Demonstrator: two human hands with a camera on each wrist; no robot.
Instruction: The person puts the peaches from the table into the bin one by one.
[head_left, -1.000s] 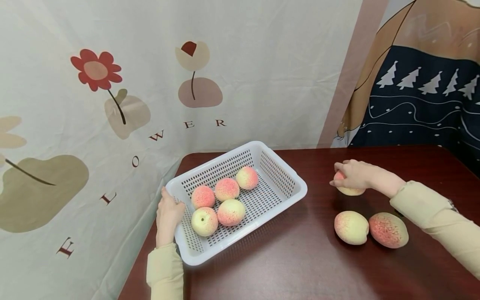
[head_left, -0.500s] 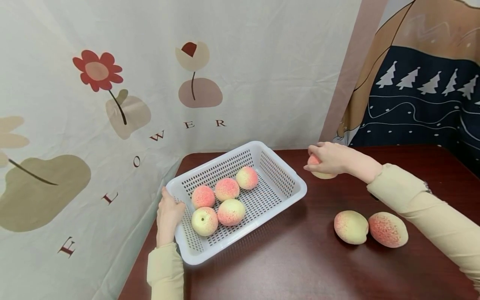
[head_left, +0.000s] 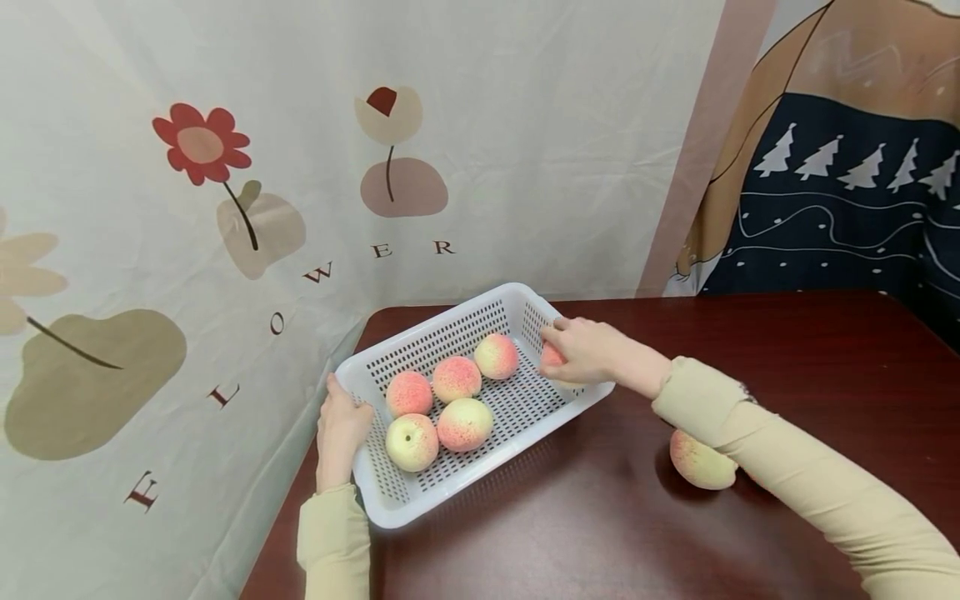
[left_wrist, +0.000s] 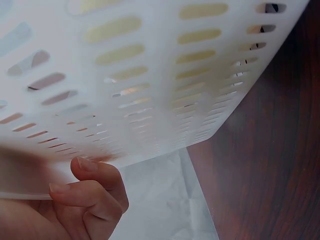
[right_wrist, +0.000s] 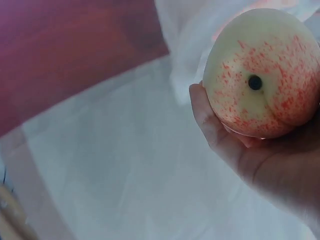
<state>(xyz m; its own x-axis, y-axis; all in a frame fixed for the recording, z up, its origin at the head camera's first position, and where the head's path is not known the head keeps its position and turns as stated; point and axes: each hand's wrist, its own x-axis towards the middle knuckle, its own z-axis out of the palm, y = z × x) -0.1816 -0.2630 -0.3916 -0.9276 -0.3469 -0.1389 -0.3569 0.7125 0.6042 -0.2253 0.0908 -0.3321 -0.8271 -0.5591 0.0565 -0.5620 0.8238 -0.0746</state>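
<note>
A white perforated plastic basket (head_left: pixel 528 412) stands on the table with several peaches (head_left: pixel 457 379) inside, grouped toward its left and middle. At the basket's left end my left hand (head_left: pixel 341 429) grips the rim; the left wrist view shows its fingers (left_wrist: pixel 92 195) curled under that rim. Over the right end of the basket, my right hand (head_left: pixel 588 354) holds another peach (right_wrist: pixel 265 75), pale yellow with red speckles and a dark dot. In the head view the hand covers most of this fruit.
A peach (head_left: pixel 701 462) lies on the dark red table (head_left: pixel 585 517) right of the basket; the right forearm hides most of a second one beside it. A white cloth with printed flowers (head_left: pixel 525 150) hangs behind the table.
My right hand has carried the peach leftward from the table's right side to over the basket's right end. The left hand keeps its grip on the rim.
</note>
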